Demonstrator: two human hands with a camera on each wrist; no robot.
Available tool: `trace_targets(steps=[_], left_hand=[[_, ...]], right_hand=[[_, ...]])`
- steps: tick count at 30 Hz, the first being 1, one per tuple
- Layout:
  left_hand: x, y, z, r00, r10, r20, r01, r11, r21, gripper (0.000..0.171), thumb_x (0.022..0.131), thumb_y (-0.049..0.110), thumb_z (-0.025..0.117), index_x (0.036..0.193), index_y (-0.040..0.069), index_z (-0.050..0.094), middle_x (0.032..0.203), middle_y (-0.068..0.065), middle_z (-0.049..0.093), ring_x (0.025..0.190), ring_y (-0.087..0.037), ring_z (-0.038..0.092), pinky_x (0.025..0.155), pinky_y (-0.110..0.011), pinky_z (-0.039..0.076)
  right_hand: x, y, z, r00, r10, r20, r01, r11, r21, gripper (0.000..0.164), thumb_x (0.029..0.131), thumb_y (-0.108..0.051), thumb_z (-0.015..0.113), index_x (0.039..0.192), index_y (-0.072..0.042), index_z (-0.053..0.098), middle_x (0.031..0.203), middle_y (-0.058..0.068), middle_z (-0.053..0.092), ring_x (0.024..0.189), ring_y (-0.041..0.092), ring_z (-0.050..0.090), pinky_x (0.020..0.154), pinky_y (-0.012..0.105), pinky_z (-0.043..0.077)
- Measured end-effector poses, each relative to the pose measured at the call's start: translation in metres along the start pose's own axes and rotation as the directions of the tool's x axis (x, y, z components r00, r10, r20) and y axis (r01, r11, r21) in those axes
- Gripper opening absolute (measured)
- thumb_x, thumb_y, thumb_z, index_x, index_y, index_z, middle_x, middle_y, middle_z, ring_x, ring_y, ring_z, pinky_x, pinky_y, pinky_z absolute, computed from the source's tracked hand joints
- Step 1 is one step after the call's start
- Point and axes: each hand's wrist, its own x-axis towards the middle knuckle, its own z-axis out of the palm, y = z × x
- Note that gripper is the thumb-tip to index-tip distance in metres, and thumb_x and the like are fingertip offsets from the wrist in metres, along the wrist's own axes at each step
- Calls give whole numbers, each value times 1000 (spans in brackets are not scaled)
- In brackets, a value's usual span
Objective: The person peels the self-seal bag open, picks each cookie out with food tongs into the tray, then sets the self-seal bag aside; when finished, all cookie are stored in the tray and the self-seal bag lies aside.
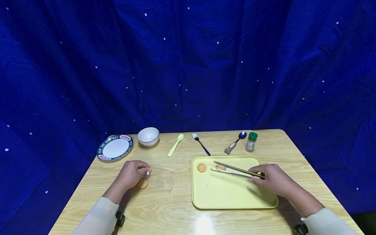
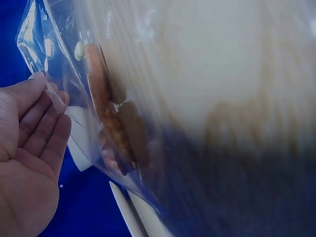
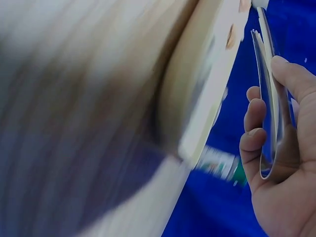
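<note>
We see the right hand [image 1: 271,178] holding metal tongs [image 1: 235,168], a cookie [image 1: 221,167] between their tips — left of that hand, at the yellow tray's [image 1: 232,197] far side. The left hand [image 1: 133,173] pinches a clear bag [image 1: 163,176] on the counter [image 1: 161,215], cookies [image 1: 142,184] showing just beside it.

In front of me is a pale wood-grain tabletop [image 1: 164,215] with rounded far corners. On it I have a rimmed plate [image 1: 116,148] at the far left corner; then, rightward along the far edge, a white bowl [image 1: 148,136], pale-yellow spoon [image 1: 175,145], fork [image 1: 201,145], bear-handled spoon [image 1: 231,147] and green-capped shaker jar [image 1: 251,142]. Nearer me, a clear plastic bag [image 1: 161,174] lies toward the left edge, a yellow tray [image 1: 229,195] toward the right.
</note>
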Motion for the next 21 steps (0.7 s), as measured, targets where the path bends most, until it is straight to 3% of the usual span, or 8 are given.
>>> trace_targets(steps=[5, 9, 13, 21], left_hand=[[0, -1, 1, 1000, 0, -6, 0, 1000, -8, 12, 98, 19, 70, 93, 18, 81, 101, 3, 77, 103, -20, 71, 94, -46, 57], [1, 0, 1, 1000, 3, -10, -3, 1000, -3, 12, 98, 19, 71, 92, 19, 81, 99, 4, 77, 103, -21, 72, 96, -47, 56], [1, 1, 0, 1000, 4, -8, -4, 1000, 3, 12, 98, 19, 70, 93, 18, 81, 101, 3, 77, 105, -22, 71, 98, -48, 55], [1, 1, 0, 1000, 20, -11, -20, 1000, 21, 11, 97, 20, 71, 93, 18, 81, 104, 1, 77, 107, -24, 71, 98, -48, 55]], right_hand=[[21, -32, 13, 995, -63, 73, 58, 996, 67, 24, 90, -30, 80, 112, -22, 77, 104, -9, 76, 87, 5, 67, 71, 28, 57], [41, -64, 25, 984, -127, 125, 115, 988, 104, 26, 92, -32, 77, 116, -23, 76, 108, -7, 76, 91, 8, 69, 77, 30, 58], [59, -93, 39, 969, -198, 151, 188, 979, 75, 28, 92, -32, 76, 118, -20, 76, 115, -2, 76, 109, 17, 71, 96, 40, 58], [92, -126, 72, 959, -216, 184, 218, 976, 6, 27, 93, -35, 75, 115, -19, 77, 114, -4, 76, 108, 16, 71, 97, 38, 57]])
